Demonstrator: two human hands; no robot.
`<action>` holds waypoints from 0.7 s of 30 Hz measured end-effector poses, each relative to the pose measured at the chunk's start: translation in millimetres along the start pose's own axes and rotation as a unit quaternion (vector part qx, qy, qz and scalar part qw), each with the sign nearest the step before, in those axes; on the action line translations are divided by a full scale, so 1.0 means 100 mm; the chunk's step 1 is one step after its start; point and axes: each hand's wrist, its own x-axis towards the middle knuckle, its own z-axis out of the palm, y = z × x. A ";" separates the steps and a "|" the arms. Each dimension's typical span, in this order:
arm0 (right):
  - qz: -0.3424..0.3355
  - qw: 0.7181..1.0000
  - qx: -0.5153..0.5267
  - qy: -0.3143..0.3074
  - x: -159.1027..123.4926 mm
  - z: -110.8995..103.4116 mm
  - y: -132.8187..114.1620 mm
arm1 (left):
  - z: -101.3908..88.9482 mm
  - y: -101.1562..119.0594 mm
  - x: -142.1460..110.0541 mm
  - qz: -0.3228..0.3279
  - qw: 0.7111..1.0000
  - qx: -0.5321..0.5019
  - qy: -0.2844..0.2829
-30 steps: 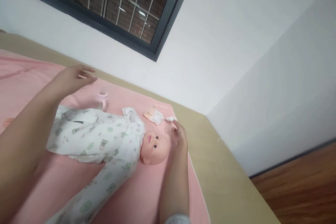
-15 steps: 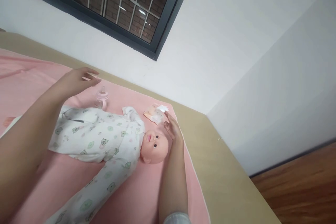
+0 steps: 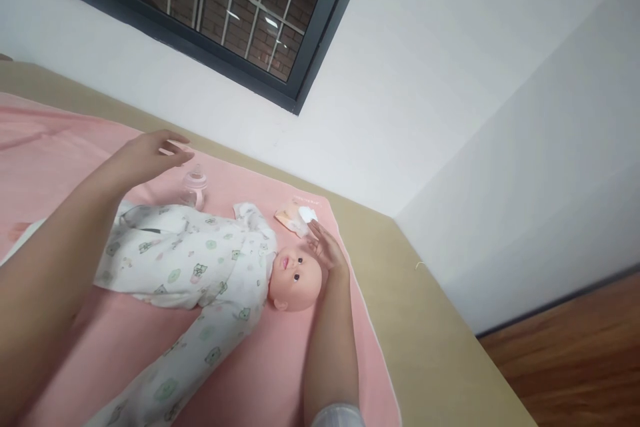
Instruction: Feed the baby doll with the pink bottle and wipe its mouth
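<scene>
A baby doll (image 3: 295, 277) in a white printed sleepsuit (image 3: 190, 260) lies on a pink blanket (image 3: 280, 373), head to the right. My right hand (image 3: 325, 247) hovers just above the doll's head, fingers stretched out, holding nothing, its fingertips close to a small wipes packet (image 3: 297, 217). My left hand (image 3: 145, 157) floats open above the blanket, fingers spread, just left of a small pink baby bottle (image 3: 194, 188) standing upright beyond the doll's body.
The blanket covers a beige table (image 3: 425, 333) set in a corner of white walls (image 3: 425, 80). A dark-framed barred window (image 3: 225, 7) is above. Wooden floor (image 3: 575, 360) shows at the right.
My right hand has moved left from beside the packet to above the doll's head. A white tissue now lies on the packet. My left hand barely shifted.
</scene>
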 end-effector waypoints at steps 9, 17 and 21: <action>-0.035 0.999 0.021 0.010 -0.18 -0.16 -0.16 | 0.04 -0.09 0.07 -0.011 0.999 0.036 -0.015; -0.199 0.972 0.023 0.126 -0.20 -0.18 -0.29 | 0.13 -0.28 0.16 -0.036 0.997 0.056 -0.030; -0.252 0.934 -0.035 0.252 -0.11 -0.28 -0.23 | 0.19 -0.39 0.20 -0.039 0.992 0.087 -0.087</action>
